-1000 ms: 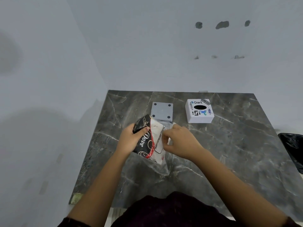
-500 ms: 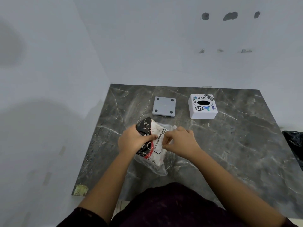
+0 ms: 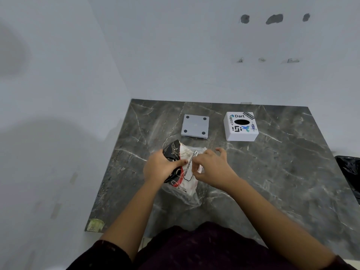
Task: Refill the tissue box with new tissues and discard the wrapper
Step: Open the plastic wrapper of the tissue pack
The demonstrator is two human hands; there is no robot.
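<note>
A tissue pack (image 3: 180, 168) in a black, red and white plastic wrapper lies on the dark marble table (image 3: 272, 172), near its middle. My left hand (image 3: 158, 167) grips the pack's black left side. My right hand (image 3: 211, 167) pinches the white wrapper at the pack's top, thumb and forefinger together, other fingers spread. Loose clear wrapper sticks out below the pack. The white tissue box (image 3: 241, 126), covered in stickers and with a dark oval opening on top, stands at the back right. Its grey base plate (image 3: 195, 125) lies flat to the left of it.
A black bin bag (image 3: 349, 174) shows at the right edge beside the table. White walls close in at the back and left. A small greenish sticker (image 3: 95, 225) sits on the table's near left corner.
The pack has been lowered from a tilted hold onto the table. Both hands have closed in over its top and the right fingers now pinch the wrapper.
</note>
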